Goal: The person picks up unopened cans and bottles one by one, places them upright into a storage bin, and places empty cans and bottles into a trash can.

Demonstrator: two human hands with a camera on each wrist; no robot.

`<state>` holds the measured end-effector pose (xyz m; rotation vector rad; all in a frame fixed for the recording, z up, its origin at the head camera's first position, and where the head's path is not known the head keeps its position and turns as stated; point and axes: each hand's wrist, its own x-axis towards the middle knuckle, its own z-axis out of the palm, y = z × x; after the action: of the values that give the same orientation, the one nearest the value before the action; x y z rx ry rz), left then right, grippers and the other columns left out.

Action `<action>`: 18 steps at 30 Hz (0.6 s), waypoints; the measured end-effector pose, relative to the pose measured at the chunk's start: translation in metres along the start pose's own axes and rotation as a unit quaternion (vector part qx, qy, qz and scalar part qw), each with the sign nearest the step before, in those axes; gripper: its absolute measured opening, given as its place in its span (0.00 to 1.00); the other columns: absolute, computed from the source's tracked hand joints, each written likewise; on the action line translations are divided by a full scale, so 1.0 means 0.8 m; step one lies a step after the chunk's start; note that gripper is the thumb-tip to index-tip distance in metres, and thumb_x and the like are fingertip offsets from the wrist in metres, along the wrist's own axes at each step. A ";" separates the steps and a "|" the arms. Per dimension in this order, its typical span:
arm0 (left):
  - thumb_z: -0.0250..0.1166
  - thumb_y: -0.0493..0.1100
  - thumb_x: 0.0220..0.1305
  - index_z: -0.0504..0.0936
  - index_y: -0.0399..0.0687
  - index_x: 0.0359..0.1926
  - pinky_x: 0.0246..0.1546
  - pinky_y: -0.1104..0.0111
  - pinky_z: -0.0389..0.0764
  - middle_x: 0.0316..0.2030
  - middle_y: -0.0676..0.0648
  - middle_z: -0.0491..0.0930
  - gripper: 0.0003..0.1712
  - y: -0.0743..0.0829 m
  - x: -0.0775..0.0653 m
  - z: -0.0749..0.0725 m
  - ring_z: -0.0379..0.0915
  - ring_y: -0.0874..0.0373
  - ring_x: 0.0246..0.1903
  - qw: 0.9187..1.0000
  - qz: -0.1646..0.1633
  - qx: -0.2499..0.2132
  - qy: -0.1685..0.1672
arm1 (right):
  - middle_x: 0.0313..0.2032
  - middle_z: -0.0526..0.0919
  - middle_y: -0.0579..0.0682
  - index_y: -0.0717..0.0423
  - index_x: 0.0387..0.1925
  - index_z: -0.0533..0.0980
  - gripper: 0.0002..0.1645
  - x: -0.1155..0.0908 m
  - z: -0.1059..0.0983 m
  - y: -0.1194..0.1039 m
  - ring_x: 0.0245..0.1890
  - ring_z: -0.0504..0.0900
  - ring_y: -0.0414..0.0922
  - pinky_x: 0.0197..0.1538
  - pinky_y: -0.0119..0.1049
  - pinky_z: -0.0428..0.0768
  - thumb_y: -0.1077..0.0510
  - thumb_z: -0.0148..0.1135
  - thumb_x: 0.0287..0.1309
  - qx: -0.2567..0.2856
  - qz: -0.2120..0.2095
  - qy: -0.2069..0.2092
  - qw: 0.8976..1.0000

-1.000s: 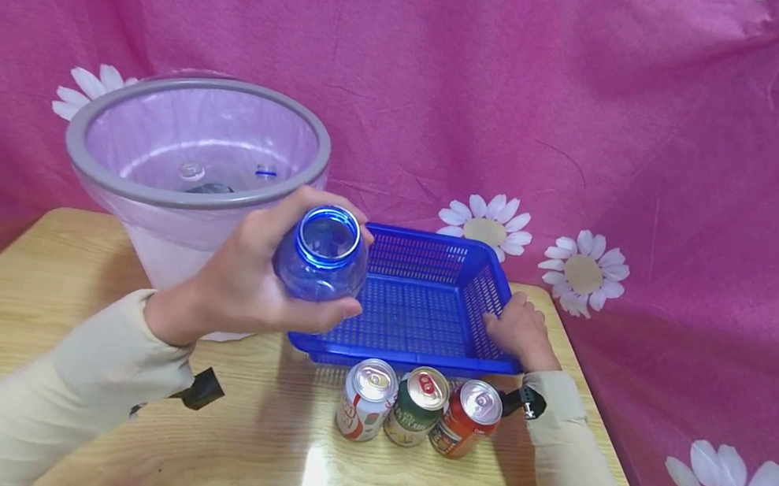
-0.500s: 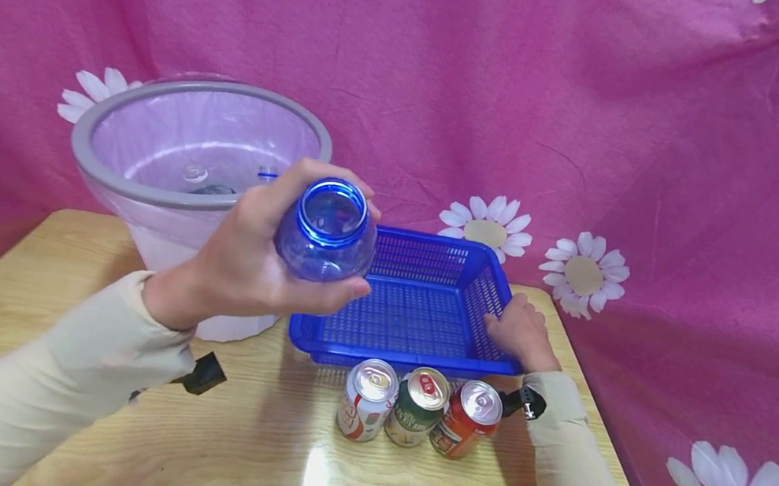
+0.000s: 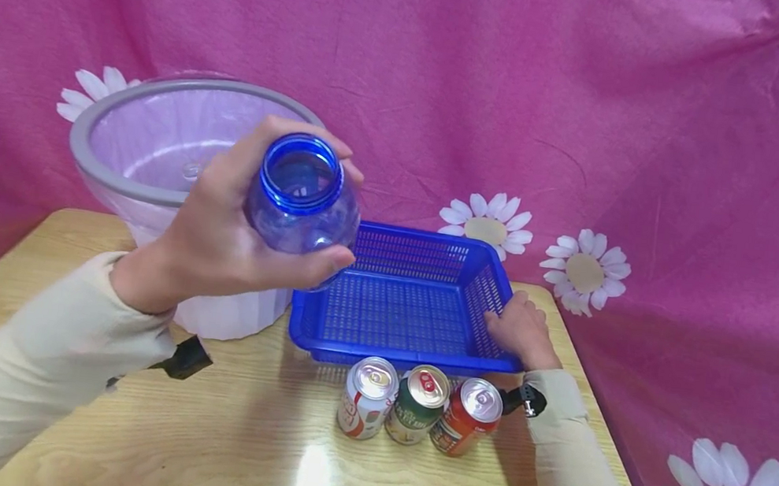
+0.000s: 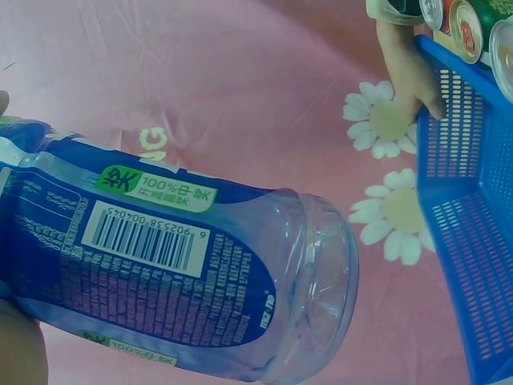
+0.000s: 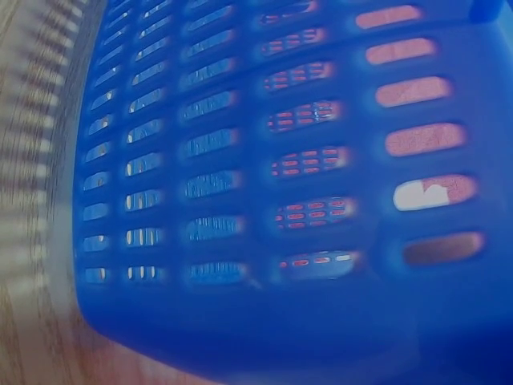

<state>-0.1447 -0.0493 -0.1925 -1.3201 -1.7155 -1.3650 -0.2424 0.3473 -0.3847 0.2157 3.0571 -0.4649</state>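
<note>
My left hand [image 3: 220, 225] grips a clear plastic bottle with a blue neck [image 3: 302, 194], its uncapped mouth toward the head camera. In the left wrist view the bottle [image 4: 184, 257] shows a blue label with a barcode, and its clear base points right. The held bottle overlaps the bin's front right rim in the head view. My right hand [image 3: 521, 332] holds the right rim of a blue plastic basket [image 3: 406, 356], thumb on the inner side. Only the basket's slotted wall [image 5: 240, 249] fills the right wrist view; the right hand is hidden there.
A bin [image 3: 124, 187] with a grey rim and clear liner stands at the left, a bottle inside. Three drink cans, white [image 3: 367, 403], green [image 3: 418, 408] and red [image 3: 466, 421], stand before the basket on the wooden table [image 3: 211, 446]. A pink flowered cloth [image 3: 407, 78] hangs behind.
My left hand has raised the bottle and shifted it slightly left toward the bin. My right hand and the basket have stayed in place.
</note>
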 end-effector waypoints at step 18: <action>0.82 0.28 0.34 0.73 0.20 0.52 0.61 0.62 0.83 0.46 0.37 0.87 0.41 0.016 0.033 -0.030 0.86 0.49 0.50 0.998 0.052 0.009 0.034 | 0.51 0.76 0.77 0.77 0.58 0.61 0.36 -0.002 -0.002 0.001 0.52 0.76 0.71 0.57 0.66 0.78 0.47 0.54 0.70 -0.001 0.003 -0.002 1.000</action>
<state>-0.1452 -0.0630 -0.1574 -1.3203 -1.5883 -1.3174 -0.2404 0.3478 -0.3835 0.2223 3.0529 -0.4613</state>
